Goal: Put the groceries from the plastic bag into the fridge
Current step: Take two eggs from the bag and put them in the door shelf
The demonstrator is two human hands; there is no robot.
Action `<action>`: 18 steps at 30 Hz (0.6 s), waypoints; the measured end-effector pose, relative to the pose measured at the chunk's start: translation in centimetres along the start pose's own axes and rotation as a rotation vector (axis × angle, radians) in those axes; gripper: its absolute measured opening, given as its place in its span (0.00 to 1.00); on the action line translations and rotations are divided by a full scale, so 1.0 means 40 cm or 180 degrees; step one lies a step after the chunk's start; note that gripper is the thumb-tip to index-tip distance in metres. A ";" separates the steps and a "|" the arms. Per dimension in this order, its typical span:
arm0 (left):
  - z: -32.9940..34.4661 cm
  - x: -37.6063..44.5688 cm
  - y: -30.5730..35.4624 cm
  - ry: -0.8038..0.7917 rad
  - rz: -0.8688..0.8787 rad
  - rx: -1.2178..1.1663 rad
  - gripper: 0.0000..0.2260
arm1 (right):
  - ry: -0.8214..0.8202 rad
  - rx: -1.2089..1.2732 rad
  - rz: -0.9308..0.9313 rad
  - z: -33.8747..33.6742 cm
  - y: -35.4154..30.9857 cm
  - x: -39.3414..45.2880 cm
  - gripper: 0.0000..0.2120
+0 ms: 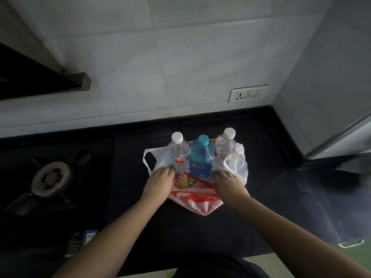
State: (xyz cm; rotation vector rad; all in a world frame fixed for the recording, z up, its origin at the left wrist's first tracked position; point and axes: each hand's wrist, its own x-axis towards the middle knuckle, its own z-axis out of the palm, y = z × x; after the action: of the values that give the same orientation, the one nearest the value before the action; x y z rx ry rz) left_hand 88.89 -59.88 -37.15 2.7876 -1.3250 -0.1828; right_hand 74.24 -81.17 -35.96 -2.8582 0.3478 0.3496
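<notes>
A white and red plastic bag (197,199) lies spread on the black counter (271,177). Three bottles stand upright on it: a clear one with a white cap (179,154) at left, a blue one with a teal cap (201,157) in the middle, a clear one with a white cap (224,149) at right. A small red snack packet (183,181) lies in front of them. My left hand (160,181) grips the bag's left edge beside the packet. My right hand (227,182) grips the bag's right edge near a handle loop.
A gas burner (50,178) sits on the stove at left, under a range hood (40,77). A wall socket (249,93) is behind the bottles. The grey fridge side (331,87) rises at right. A small dark box (80,240) lies near the front left.
</notes>
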 end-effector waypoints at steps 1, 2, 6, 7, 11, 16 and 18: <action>0.011 0.001 -0.002 0.0009 -0.0038 0.0055 0.07 | -0.0046 -0.0037 0.0052 0.003 0.000 0.004 0.23; 0.019 -0.001 -0.004 0.0022 -0.0072 0.0088 0.08 | -0.0089 -0.0059 0.0105 0.006 0.000 0.007 0.24; 0.025 0.004 0.008 -0.0155 -0.0208 0.0187 0.11 | -0.0075 -0.0006 0.0289 0.009 -0.005 0.023 0.23; 0.025 0.009 0.012 -0.0185 -0.0234 0.0236 0.12 | -0.0086 -0.0049 0.0317 0.007 -0.006 0.027 0.22; 0.016 0.034 0.020 -0.0304 -0.0352 0.0295 0.13 | -0.0106 -0.0225 0.0444 0.001 -0.008 0.043 0.20; 0.014 0.047 0.026 -0.0409 -0.0511 0.0152 0.15 | -0.0217 -0.0094 0.0595 0.003 -0.016 0.044 0.23; 0.016 0.046 0.028 -0.0379 -0.0535 0.0104 0.15 | -0.0201 -0.0095 0.0578 0.006 -0.014 0.041 0.25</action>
State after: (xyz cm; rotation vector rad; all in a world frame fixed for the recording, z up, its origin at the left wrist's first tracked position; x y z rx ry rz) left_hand 89.10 -62.01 -37.86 2.9580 -1.1235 -0.3422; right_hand 75.89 -80.92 -36.50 -2.8436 0.5964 0.4811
